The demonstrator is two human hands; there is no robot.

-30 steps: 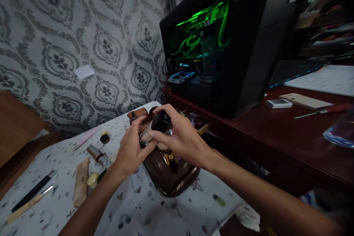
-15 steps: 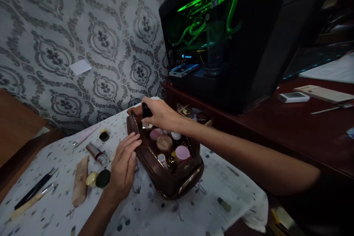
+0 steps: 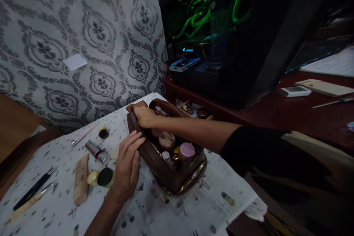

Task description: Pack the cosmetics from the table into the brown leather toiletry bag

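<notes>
A brown leather cosmetic bag (image 3: 159, 162) lies unzipped on the cloth-covered table, packed with small cosmetics. Inside it I see a pink round lid (image 3: 187, 150), a beige-brown round jar (image 3: 166, 139) and a small white-capped bottle (image 3: 166, 156). My right hand (image 3: 145, 116) reaches into the far left end of the bag; its fingers are hidden behind the rim, and so is anything in them. My left hand (image 3: 128, 164) is open, its outstretched fingertips resting against the bag's near left side.
Left on the cloth lie a beige tube (image 3: 81, 180), a silver bottle (image 3: 97, 152), a dark-lidded jar (image 3: 105, 177), a cream-coloured lid (image 3: 93, 177) and a black pen-like stick (image 3: 33, 193). A computer case (image 3: 221, 44) with green lights stands on the red-brown desk (image 3: 304, 118) behind.
My right hand, which held a black-topped item above the bag's far end, has gone down into the bag, and that item is out of sight. My left hand stays at the bag's side.
</notes>
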